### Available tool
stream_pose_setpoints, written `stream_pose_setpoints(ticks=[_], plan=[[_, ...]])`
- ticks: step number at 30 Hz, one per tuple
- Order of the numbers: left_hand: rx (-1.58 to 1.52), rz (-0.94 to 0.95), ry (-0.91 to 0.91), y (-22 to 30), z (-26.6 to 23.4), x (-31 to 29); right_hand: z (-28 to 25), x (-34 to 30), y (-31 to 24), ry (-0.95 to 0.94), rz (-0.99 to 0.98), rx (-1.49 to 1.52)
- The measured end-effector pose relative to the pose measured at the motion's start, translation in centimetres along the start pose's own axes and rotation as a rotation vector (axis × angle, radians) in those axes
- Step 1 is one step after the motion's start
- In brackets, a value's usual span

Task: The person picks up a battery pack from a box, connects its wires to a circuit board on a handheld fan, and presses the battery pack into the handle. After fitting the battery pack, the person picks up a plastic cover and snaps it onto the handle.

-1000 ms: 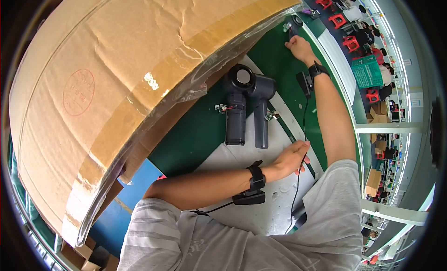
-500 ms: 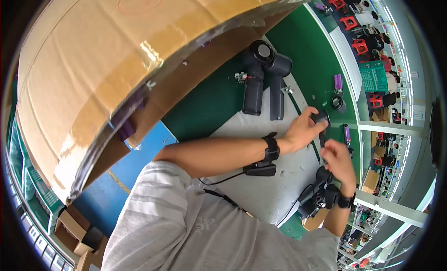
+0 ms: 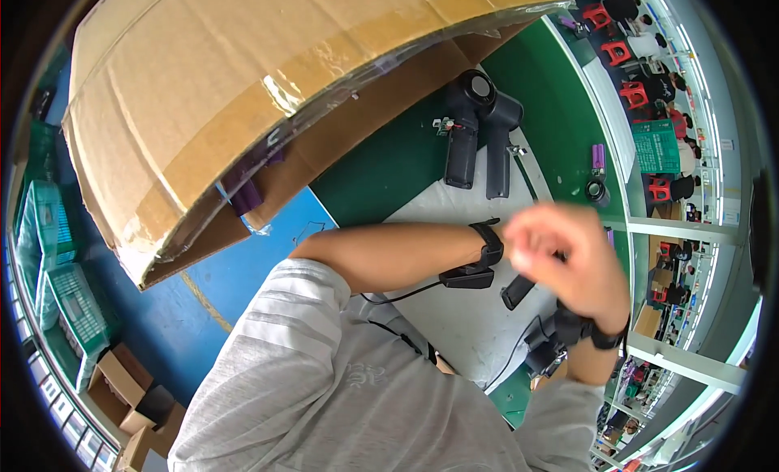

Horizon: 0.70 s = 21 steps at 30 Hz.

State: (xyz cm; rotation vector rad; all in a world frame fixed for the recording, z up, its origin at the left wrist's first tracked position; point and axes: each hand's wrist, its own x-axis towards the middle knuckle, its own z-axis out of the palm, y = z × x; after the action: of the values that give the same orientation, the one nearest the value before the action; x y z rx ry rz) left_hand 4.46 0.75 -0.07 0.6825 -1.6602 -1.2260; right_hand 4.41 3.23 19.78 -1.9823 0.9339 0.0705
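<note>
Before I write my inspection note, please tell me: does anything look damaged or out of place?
Yes. The large cardboard box is creased, with wrinkled tape along its edge, so it looks worn. Also, a small connector protrudes beside the leftmost dryer-shaped device, odd because it sits exposed.

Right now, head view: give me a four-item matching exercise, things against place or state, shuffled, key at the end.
1. right hand
2. pistol-grip devices
3. cardboard carton
4. black handle

A. brown, taped, upper left
B. blurred, strap at wrist
C. partly hidden behind the hand
D. side by side, handles toward the wearer

Pairs: 1-B, 2-D, 3-A, 4-C
</note>
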Motion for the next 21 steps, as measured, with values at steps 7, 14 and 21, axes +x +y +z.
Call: stream_pose_setpoints(ticks=[7, 14, 21], plan=[[-0.452, 0.316, -0.048, -10.0, 8.2, 2.7, 0.1, 19.8, 1.6, 0.327, -0.642, -0.492], [-0.055, 0.109, -0.163, -9.0, 3.1, -1.6, 3.5, 24.1, 6.5, 0.510, -0.618, -0.467], [-0.304, 0.202, 0.016, -4.5, 2.2, -1.4, 3.1, 23.4, 6.3, 0.586, -0.650, -0.498]])
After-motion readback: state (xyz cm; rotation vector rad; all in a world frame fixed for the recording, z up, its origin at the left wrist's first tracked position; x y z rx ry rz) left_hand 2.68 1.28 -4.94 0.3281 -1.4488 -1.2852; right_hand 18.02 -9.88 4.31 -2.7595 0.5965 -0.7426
